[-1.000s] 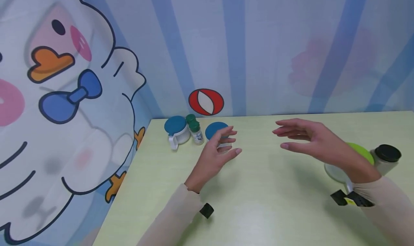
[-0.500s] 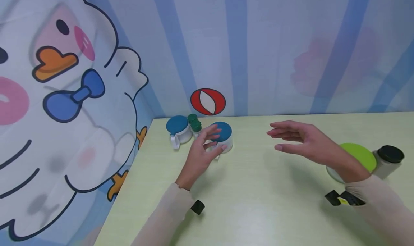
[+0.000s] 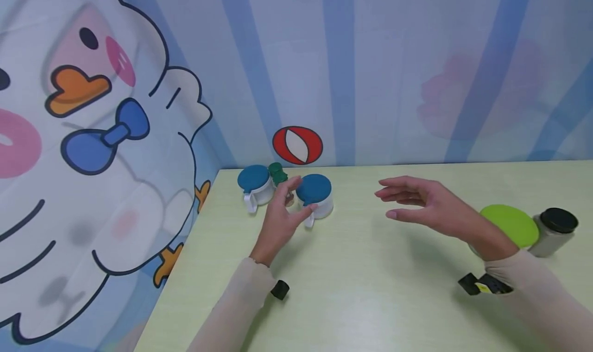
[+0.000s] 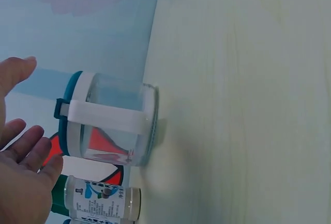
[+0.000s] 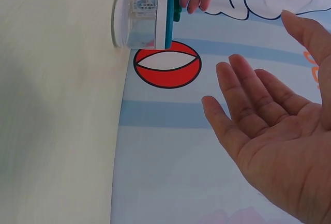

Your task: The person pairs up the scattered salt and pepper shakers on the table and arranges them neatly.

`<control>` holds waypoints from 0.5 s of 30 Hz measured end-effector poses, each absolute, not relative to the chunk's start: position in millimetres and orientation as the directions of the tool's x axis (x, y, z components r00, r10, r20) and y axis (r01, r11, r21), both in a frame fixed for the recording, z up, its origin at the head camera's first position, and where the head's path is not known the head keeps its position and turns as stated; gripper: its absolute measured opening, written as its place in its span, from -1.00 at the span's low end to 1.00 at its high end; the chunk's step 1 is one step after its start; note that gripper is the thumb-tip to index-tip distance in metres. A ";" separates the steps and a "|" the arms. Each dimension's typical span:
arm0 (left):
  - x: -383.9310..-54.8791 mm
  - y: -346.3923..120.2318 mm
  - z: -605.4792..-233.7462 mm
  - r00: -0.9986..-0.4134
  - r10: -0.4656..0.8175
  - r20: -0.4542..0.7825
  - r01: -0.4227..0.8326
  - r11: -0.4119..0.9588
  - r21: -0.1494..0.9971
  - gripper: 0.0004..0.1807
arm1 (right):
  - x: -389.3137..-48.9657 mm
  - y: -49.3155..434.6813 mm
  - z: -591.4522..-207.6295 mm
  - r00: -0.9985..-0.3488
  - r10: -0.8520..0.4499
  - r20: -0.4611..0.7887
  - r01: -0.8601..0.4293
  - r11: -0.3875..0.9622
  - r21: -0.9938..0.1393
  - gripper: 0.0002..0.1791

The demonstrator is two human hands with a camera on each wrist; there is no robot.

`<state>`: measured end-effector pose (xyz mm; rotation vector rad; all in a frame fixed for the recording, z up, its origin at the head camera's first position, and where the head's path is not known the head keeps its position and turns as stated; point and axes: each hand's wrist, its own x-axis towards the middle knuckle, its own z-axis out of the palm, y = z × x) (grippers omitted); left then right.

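Observation:
My left hand is held with thumb and fingers apart, just left of a clear jar with a blue lid and white handle. In the left wrist view a gap shows between the thumb and that jar; whether the fingers touch it I cannot tell. Behind the hand stand small green-capped seasoning bottles, partly hidden; one label shows on a bottle. A second blue-lidded jar stands further left. My right hand hovers over the table, fingers extended, holding nothing.
On the right, partly behind the right forearm, stand a container with a lime-green lid and a black-lidded jar. The pale table meets a printed blue wall at its back edge, with a cartoon duck on the left.
My left hand has moved left, from in front of the nearer blue-lidded jar to its left side, uncovering the jar. My right hand has drifted slightly left. The jars and bottles stay put.

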<state>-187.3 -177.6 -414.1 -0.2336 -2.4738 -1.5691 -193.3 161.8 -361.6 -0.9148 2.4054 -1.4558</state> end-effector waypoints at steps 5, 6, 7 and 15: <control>-197.1 -175.1 -420.7 -0.973 0.002 0.230 0.205 0.460 0.864 -0.18 | -193.5 162.3 -363.6 -0.788 -0.597 0.151 -0.407 0.320 -0.856 -0.35; -199.3 -174.4 -422.0 -0.974 -0.003 0.225 0.198 0.465 0.863 -0.17 | -193.6 162.6 -363.9 -0.787 -0.599 0.151 -0.407 0.320 -0.855 -0.35; -201.0 -173.6 -422.9 -0.976 -0.008 0.219 0.190 0.468 0.863 -0.16 | -193.6 162.7 -364.1 -0.785 -0.601 0.151 -0.408 0.319 -0.855 -0.35; -214.4 -164.0 -428.7 -0.987 -0.031 0.160 0.124 0.491 0.862 -0.05 | -195.0 165.1 -366.5 -0.773 -0.610 0.173 -0.425 0.296 -0.855 -0.36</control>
